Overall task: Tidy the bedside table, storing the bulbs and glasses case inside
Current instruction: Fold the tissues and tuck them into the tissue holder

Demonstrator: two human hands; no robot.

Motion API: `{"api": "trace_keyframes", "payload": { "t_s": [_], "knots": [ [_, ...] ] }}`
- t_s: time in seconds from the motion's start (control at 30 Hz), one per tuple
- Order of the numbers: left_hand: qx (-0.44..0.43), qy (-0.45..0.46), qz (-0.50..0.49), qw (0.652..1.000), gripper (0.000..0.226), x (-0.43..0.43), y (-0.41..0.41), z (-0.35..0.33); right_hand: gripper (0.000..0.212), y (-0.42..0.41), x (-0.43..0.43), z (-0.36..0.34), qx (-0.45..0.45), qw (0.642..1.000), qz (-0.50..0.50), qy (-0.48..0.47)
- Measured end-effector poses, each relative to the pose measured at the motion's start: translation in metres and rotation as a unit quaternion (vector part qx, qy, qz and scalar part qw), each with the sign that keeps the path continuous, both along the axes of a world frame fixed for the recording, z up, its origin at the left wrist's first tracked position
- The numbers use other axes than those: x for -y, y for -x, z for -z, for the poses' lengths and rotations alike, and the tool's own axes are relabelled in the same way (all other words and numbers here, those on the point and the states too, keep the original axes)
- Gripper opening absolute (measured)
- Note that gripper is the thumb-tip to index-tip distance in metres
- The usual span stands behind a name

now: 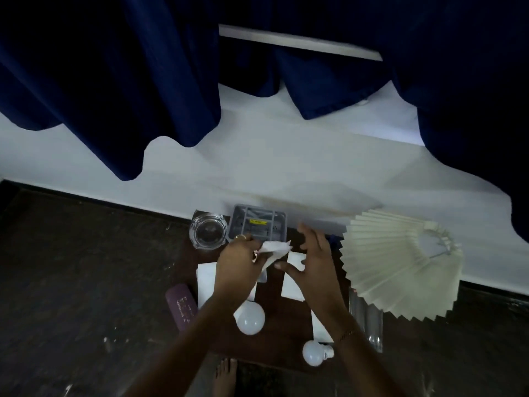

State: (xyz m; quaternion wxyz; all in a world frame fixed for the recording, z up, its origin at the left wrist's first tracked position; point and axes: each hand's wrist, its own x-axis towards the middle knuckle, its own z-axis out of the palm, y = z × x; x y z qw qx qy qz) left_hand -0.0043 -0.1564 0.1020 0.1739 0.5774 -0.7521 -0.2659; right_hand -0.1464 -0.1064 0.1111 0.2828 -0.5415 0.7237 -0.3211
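Under both hands sits a small dark wood bedside table, top crowded, pushed against a white wall. Dark speckled floor spreads off beyond the left hand; navy curtains hang above, hems scalloped over the wall.

Left hand, ring on one finger, pinches a crumpled white tissue, fingers closed on it. Right hand hovers just beside the tissue, fingers spread wide, thumb pointing at the paper, holding nothing I can see. Thin bracelet on the right wrist.

Past the left fingertips: grey plastic ribbed box with a yellow label, at the wall edge. Clear glass ashtray, thick and round, just outside the left hand, at the table's back corner. Flat white papers lie under both forearms.

Purple glasses case, oblong, rounded ends, printed lettering, lies outside the left forearm at the table's side edge, still on top. Large white bulb, smooth matte globe, between the forearms, near the left wrist. Small white bulb with its cap pointing outward sits under the right forearm by the front edge.

Outside the right hand: cream pleated lampshade, tipped on its side, overhanging the table edge, wire frame showing; clear glass tubes beneath it. Little bare wood left; open room only on the floor beyond the left hand. Bare foot below the front edge.
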Motion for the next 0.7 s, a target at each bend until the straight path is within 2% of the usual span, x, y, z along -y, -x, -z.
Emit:
{"api": "trace_keyframes", "payload": {
  "t_s": [0.07, 0.2, 0.27, 0.37, 0.5, 0.7],
  "knots": [
    [-0.010, 0.005, -0.005, 1.000, 0.019, 0.015, -0.004, -0.005, 0.076, 0.000, 0.016, -0.001, 0.025, 0.999, 0.019, -0.039],
    [-0.018, 0.027, 0.010, 0.999, 0.024, 0.022, -0.002, -0.018, 0.035, 0.002, 0.034, -0.001, 0.024, 0.997, -0.001, -0.072],
    [-0.025, 0.039, 0.009, 0.999, 0.024, 0.029, -0.004, -0.025, 0.020, -0.002, 0.042, -0.003, -0.018, 0.997, -0.020, -0.067],
    [-0.039, 0.021, 0.033, 0.998, 0.021, 0.093, -0.012, 0.002, 0.017, -0.015, 0.102, 0.024, -0.096, 0.994, 0.020, -0.048],
    [-0.061, 0.010, 0.016, 0.998, 0.019, 0.104, -0.007, -0.003, 0.017, -0.010, 0.114, 0.021, -0.111, 0.993, 0.023, -0.023],
    [-0.029, -0.012, 0.037, 0.999, 0.011, 0.120, -0.013, 0.017, 0.014, -0.009, 0.122, 0.036, -0.115, 0.992, 0.045, -0.011]
  ]
}}
